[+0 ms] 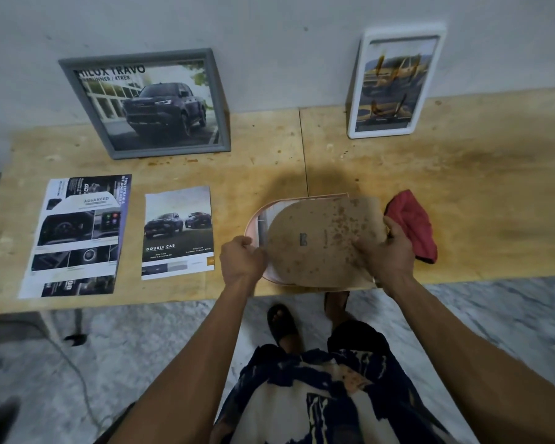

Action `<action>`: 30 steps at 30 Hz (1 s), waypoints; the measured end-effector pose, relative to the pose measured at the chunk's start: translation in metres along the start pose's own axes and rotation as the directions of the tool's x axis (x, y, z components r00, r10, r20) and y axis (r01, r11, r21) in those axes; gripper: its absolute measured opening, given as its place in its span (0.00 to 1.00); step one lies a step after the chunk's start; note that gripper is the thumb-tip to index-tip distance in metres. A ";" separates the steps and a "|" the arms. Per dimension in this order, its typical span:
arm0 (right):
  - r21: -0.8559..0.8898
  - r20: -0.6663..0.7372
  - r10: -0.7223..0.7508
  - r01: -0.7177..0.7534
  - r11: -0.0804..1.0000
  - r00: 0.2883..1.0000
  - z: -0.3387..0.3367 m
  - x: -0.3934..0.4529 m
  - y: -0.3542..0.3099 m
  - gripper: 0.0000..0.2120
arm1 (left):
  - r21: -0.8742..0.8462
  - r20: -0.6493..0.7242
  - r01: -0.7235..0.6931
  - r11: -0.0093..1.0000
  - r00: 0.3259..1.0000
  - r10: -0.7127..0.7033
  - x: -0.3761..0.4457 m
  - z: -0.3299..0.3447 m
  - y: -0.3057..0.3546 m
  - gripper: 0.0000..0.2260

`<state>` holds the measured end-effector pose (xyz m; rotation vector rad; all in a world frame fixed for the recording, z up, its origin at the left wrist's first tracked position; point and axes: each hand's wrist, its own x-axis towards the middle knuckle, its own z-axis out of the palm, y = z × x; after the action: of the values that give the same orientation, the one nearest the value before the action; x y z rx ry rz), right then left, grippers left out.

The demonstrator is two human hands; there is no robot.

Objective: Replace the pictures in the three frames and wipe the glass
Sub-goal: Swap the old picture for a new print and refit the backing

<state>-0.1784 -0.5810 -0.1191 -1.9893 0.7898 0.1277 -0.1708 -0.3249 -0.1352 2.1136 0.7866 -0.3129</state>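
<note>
Your left hand (242, 259) pinches the pink arched frame (253, 224); your right hand (386, 248) grips its stained backing board (321, 241), beside the red cloth (412, 225). Pull the board unevenly and the glass may slip out.

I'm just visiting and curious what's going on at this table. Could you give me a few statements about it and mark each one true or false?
1. Both hands, left and right, hold the brown backing board of a pink frame. True.
2. The red cloth is in the left hand. False: it lies on the table, beside the right hand.
3. The grey frame leans against the wall. True.
4. The white frame lies flat on the table. False: it stands upright against the wall.
5. Two loose printed sheets lie left of the hands. True.
</note>
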 end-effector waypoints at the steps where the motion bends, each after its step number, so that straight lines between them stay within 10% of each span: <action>1: -0.014 -0.007 -0.018 0.018 1.000 1.000 -0.002 0.003 0.001 0.37 | 0.040 -0.019 -0.035 0.999 0.999 0.036 0.003 -0.001 -0.001 0.15; 30: -0.301 0.119 0.058 -0.020 0.953 0.991 0.045 0.016 -0.004 0.36 | 0.134 -0.128 -0.054 0.990 0.989 0.071 0.007 0.016 -0.005 0.13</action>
<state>-0.1531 -0.5505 -0.1468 -2.2248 0.7624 0.4147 -0.1671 -0.3326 -0.1518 2.2958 0.7929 -0.1955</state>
